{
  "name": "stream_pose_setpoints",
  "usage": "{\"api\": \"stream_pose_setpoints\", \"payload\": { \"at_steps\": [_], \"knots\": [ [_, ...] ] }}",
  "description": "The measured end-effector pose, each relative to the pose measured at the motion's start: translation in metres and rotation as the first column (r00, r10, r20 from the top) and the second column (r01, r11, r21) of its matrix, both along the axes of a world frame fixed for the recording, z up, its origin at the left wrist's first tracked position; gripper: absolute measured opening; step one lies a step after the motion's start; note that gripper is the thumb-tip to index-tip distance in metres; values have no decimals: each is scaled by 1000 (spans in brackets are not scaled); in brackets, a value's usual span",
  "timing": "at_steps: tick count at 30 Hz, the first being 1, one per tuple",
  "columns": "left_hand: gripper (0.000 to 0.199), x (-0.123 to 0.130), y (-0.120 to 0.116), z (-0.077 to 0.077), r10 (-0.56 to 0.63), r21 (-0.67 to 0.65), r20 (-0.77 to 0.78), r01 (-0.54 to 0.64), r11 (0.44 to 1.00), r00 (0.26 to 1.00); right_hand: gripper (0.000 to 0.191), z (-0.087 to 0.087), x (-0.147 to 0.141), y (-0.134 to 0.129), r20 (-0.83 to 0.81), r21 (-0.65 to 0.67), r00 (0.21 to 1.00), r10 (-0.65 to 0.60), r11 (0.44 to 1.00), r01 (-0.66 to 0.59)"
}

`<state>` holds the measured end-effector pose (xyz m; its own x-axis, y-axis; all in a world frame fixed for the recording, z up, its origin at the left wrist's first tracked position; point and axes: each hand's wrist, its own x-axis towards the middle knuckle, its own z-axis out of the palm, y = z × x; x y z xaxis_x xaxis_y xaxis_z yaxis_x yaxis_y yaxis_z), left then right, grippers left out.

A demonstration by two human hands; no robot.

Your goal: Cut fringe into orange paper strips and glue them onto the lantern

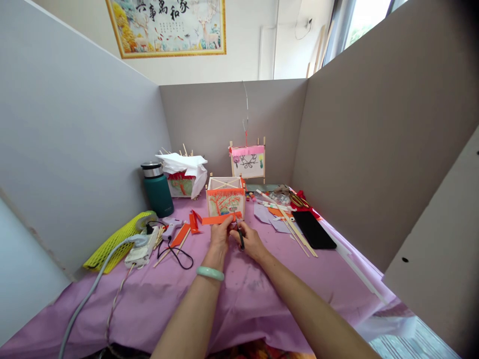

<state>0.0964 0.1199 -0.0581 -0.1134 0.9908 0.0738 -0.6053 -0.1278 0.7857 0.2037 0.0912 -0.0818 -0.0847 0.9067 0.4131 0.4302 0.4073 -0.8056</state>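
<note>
My left hand [221, 234], with a green bangle at its wrist, is closed on an orange paper strip [215, 219] that reaches out to the left. Dark-handled scissors [240, 236] are in my right hand [250, 240], their blades pointing away from me at the strip's right end. Both hands are close together over the purple cloth. Just behind them stands a square lantern [225, 199] with a wooden stick frame, a red fringe and a painted tree on its front panel.
A teal bottle [157, 192], a covered lantern [181, 184], a power strip [141, 252] and a glue gun [171, 228] with cords are at left. Another lantern [248, 164] hangs behind. Wooden sticks [295, 232], a black phone [313, 230] and gold-handled scissors [299, 200] lie at right. Grey panels surround the table.
</note>
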Motion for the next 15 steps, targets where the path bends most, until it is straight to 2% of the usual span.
{"api": "stream_pose_setpoints", "payload": {
  "at_steps": [9, 15],
  "knots": [
    [26, -1, 0, 0, 1, -12, 8, -1, 1000, 1000, 32, -1, 0, 1, 14, 11, 1000, -9, 1000, 9],
    [22, -3, 2, -2, 9, -5, 12, -9, 1000, 1000, 32, 4, -2, -3, 125, 24, 989, -84, 996, 82]
  ]
}}
